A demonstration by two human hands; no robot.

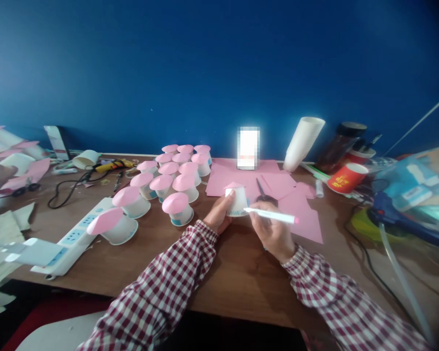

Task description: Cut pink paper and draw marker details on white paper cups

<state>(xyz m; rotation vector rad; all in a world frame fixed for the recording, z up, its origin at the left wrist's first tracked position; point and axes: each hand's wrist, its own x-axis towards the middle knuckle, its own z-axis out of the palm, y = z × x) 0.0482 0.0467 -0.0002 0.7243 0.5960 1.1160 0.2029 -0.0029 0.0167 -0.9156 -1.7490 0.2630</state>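
My left hand (220,212) grips a white paper cup (237,199) by its side, thumb on the near face. The cup is upside down, with pink paper at its top and a green zigzag line near its rim. In my right hand (272,231) is a white marker with a pink end (274,215), its tip by the cup's right side; I cannot tell whether it touches. Left of my hands stand several upturned cups with pink paper caps (175,204). Sheets of pink paper (249,171) lie behind, with dark scissors (266,196) on them.
A power strip (76,234) with a charger (40,251) lies at the left. Leaning on the blue wall is a stack of paper cups (303,141). A red cup (347,178) and a blue glue gun (398,217) are on the right. Another person's hand (0,178) shows far left.
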